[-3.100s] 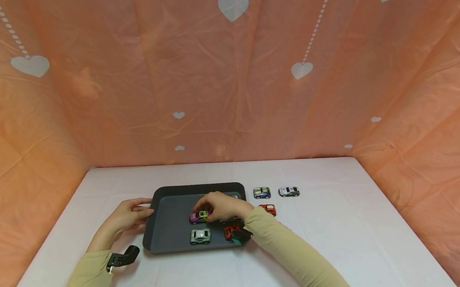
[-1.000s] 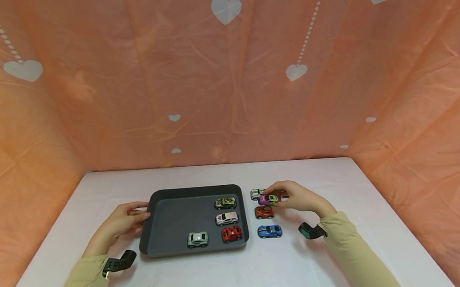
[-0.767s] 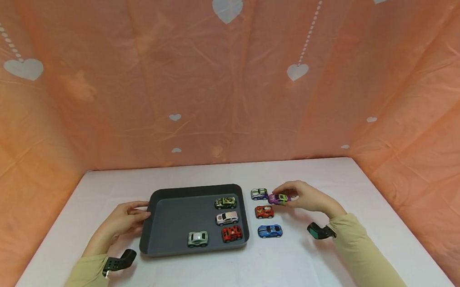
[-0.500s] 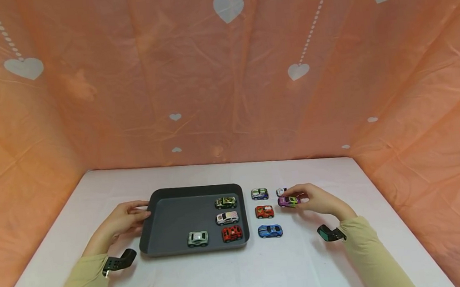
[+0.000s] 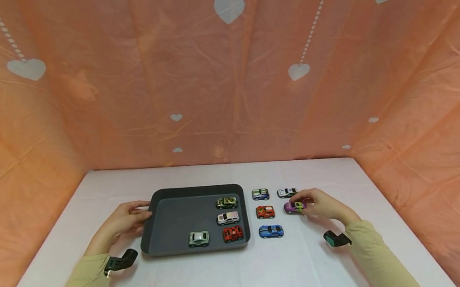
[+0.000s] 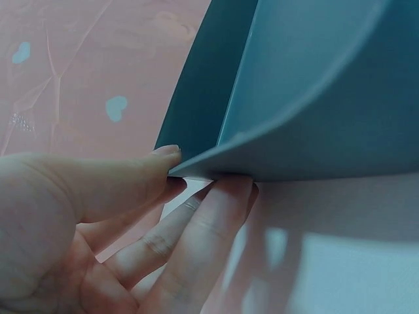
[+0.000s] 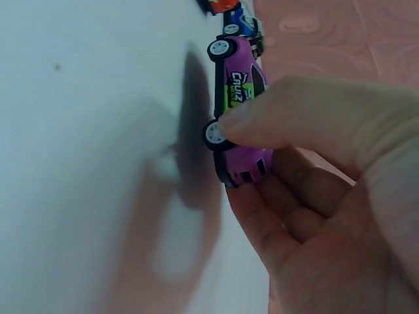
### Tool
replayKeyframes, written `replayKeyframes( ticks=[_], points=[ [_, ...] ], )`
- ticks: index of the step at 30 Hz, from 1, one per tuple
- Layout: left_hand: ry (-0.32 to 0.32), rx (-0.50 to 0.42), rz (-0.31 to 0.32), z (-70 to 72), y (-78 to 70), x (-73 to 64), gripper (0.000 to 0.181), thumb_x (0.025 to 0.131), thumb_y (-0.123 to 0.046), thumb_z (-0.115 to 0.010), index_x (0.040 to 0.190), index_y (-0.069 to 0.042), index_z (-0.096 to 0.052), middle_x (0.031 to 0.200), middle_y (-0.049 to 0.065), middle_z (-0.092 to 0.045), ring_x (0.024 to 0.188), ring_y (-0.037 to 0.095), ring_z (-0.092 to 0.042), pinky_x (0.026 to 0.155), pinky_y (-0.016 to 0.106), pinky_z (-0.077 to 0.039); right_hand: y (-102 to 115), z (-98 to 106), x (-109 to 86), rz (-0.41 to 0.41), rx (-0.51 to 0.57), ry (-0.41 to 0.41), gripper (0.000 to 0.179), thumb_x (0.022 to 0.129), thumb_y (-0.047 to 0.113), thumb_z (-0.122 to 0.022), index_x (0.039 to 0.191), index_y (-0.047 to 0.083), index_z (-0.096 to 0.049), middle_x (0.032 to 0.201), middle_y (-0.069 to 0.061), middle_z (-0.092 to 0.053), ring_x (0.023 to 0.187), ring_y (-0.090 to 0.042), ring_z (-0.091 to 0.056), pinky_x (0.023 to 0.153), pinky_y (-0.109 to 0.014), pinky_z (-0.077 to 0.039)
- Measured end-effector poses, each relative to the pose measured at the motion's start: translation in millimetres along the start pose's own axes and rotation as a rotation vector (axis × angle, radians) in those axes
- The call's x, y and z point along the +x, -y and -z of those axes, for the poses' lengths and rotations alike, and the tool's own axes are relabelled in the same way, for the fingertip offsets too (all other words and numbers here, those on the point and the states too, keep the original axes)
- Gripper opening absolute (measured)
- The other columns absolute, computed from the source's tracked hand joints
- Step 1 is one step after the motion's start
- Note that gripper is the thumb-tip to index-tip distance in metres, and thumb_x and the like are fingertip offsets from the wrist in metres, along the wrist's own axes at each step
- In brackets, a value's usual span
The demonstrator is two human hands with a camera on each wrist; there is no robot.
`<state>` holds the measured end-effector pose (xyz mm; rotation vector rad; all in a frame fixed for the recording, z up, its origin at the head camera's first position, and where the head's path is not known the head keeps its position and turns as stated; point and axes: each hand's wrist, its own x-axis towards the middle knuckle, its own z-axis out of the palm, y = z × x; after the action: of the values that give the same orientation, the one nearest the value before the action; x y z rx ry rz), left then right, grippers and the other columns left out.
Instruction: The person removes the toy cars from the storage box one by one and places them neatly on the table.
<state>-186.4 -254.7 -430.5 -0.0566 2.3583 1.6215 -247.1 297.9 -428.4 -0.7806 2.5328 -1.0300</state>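
Note:
My right hand (image 5: pixel 321 204) pinches a purple and lime toy car (image 5: pixel 294 207) between thumb and fingers, to the right of the tray. The right wrist view shows the purple car (image 7: pixel 242 104) on its side relative to the camera, with a gap between it and its shadow on the table. My left hand (image 5: pixel 129 217) grips the left rim of the dark grey tray (image 5: pixel 181 248). In the left wrist view the thumb lies at the tray's edge (image 6: pixel 281 131) and the fingers are beneath it.
In the tray sit a camouflage car (image 5: pixel 226 203), a white patterned car (image 5: pixel 228 218), a red car (image 5: pixel 233 234) and a silver-green car (image 5: pixel 199 238). Right of it stand a green-white car (image 5: pixel 261 194), a white-black car (image 5: pixel 287 192), a red-orange car (image 5: pixel 265 212) and a blue car (image 5: pixel 271 231).
My right hand has taken the purple car out of the tray, carried it right past the other cars and brought it nearer, below the white-black car. My left hand stays at the tray rim.

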Motion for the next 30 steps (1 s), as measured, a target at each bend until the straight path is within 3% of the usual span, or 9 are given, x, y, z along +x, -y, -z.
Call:
replayKeyframes(
  ticks=[12,30],
  points=[
    [-0.009,0.011,0.025,-0.1,0.9,-0.4,0.054,0.094,-0.011,-0.062,0.137,0.012,-0.04,0.116,0.028,-0.061,0.09,0.023,-0.066,0.068,0.031,-0.054,-10.0,-7.6,1.0,0.047,-0.018,-0.021,0.036,0.078,-0.011,-0.064,0.11,0.006,-0.069,0.112,-0.01,-0.064,0.099,-0.02,-0.058,0.084,-0.028,-0.048],
    [-0.002,0.017,0.014,-0.2,0.1,-0.4,0.054,0.094,-0.011,-0.062,0.137,0.012,-0.039,0.115,0.028,-0.061,0.091,0.024,-0.066,0.069,0.031,-0.054,-9.0,-4.9,-0.2,0.014,-0.018,-0.004,0.036,0.079,-0.008,-0.067,0.114,0.005,-0.067,0.116,-0.012,-0.063,0.103,-0.025,-0.057,0.086,-0.029,-0.048]
  ],
)
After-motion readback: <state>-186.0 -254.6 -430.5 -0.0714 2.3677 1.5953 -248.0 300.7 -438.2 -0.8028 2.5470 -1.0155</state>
